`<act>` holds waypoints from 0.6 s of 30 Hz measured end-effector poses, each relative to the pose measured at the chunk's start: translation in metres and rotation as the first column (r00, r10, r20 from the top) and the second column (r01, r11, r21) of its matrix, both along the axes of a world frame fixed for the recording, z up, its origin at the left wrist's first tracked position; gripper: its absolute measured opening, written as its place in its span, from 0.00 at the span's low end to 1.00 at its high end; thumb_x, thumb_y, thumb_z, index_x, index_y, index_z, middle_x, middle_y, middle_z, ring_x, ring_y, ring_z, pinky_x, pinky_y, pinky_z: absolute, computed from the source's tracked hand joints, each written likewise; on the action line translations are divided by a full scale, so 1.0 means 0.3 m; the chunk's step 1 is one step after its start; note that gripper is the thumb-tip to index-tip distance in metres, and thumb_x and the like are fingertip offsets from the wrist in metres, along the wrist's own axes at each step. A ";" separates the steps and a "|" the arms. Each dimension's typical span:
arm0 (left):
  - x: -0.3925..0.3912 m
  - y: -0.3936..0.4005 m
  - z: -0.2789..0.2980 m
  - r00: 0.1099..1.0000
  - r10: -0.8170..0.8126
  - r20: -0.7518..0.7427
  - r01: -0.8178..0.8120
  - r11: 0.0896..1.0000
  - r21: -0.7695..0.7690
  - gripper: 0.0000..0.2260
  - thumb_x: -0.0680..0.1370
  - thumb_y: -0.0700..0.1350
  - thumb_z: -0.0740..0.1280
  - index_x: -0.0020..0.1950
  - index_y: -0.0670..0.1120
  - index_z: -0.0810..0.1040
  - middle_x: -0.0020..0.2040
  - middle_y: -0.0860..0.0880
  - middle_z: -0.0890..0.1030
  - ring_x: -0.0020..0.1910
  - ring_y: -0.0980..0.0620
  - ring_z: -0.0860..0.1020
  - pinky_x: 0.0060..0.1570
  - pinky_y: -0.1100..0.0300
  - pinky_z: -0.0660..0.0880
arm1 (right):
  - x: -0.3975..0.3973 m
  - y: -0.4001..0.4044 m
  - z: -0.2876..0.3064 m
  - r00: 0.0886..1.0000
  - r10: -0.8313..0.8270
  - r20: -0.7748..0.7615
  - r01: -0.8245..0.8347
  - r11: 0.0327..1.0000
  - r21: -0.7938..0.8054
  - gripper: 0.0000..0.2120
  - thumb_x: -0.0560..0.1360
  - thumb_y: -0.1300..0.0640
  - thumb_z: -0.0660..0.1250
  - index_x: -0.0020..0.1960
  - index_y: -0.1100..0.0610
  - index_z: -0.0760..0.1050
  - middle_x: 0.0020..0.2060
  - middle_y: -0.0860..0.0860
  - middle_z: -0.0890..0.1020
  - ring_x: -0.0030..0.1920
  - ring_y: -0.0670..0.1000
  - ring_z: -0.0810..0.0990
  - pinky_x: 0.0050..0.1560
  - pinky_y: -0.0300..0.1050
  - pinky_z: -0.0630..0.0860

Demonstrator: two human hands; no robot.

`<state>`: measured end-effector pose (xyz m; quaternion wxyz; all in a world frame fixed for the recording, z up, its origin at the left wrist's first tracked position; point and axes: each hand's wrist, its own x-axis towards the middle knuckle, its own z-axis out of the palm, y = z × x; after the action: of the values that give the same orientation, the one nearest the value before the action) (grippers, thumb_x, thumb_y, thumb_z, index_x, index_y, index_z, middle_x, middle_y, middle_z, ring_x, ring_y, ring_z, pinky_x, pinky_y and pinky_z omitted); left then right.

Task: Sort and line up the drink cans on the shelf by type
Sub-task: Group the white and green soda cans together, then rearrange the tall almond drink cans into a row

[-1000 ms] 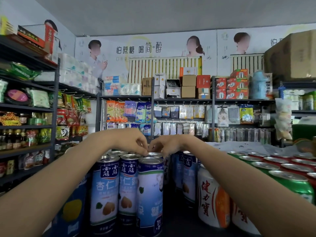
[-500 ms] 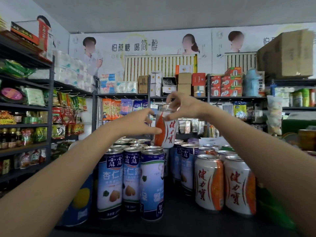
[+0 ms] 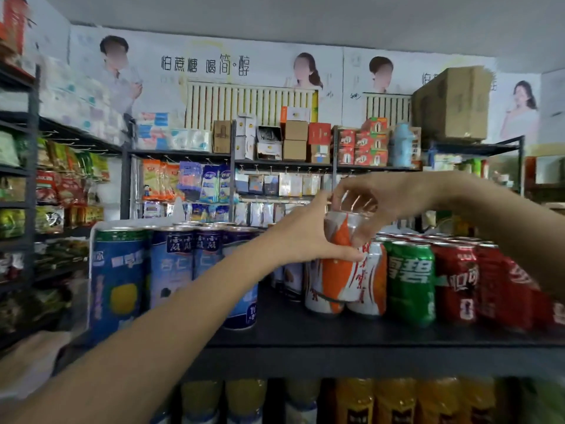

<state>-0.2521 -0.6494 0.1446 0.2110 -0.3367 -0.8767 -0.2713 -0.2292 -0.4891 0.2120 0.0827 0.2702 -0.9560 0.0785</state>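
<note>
Both hands (image 3: pixel 308 237) hold orange can (image 3: pixel 342 237) upright.

The wall poster (image 3: pixel 204 64) at 12 o'clock says 怕蔗糖 喝简醇. The green can (image 3: pixel 411 280) at 3 o'clock says 雪碧.

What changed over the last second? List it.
Both hands rose from the blue cans' tops. The right hand lifted an orange-and-white can by its rim and carried it right above the matching cans; the left hand now steadies it. Blue cans unmoved.
</note>
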 end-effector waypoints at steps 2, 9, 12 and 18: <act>-0.010 0.035 -0.021 1.000 -0.014 0.002 0.014 0.997 -0.071 0.39 0.66 0.57 0.74 0.70 0.50 0.57 0.64 0.50 0.72 0.61 0.51 0.73 0.55 0.60 0.71 | -0.010 0.030 -0.041 0.999 -0.031 -0.014 0.031 1.000 0.002 0.26 0.62 0.52 0.78 0.55 0.49 0.71 0.52 0.50 0.77 0.52 0.51 0.77 0.57 0.52 0.75; -0.105 -0.028 0.004 0.988 0.155 -0.025 -0.146 0.845 -0.515 0.29 0.75 0.48 0.67 0.72 0.47 0.59 0.68 0.47 0.70 0.66 0.47 0.68 0.66 0.53 0.59 | -0.059 0.087 -0.156 0.999 0.000 0.043 0.002 0.999 -0.043 0.20 0.65 0.51 0.76 0.52 0.43 0.69 0.53 0.46 0.75 0.53 0.46 0.74 0.57 0.48 0.73; -0.167 -0.029 -0.006 0.964 0.231 -0.133 -0.265 0.788 -0.555 0.23 0.76 0.38 0.60 0.70 0.45 0.62 0.65 0.46 0.72 0.66 0.46 0.68 0.70 0.50 0.46 | -0.071 0.078 -0.160 0.997 0.009 0.082 -0.005 0.999 -0.042 0.20 0.67 0.52 0.74 0.53 0.42 0.68 0.54 0.45 0.73 0.56 0.47 0.72 0.57 0.45 0.71; -0.257 0.006 0.021 0.884 0.302 -0.358 -0.453 0.742 -0.494 0.13 0.76 0.35 0.60 0.60 0.42 0.73 0.55 0.45 0.76 0.58 0.45 0.73 0.64 0.54 0.60 | -0.073 0.078 -0.167 0.999 0.031 0.030 -0.030 0.999 -0.042 0.20 0.66 0.51 0.75 0.50 0.39 0.67 0.52 0.43 0.73 0.55 0.46 0.72 0.58 0.47 0.71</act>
<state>-0.3293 -0.6475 0.1508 0.2633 -0.2292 -0.9323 0.0945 -0.2511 -0.4656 0.1620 0.0725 0.2818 -0.9511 0.1037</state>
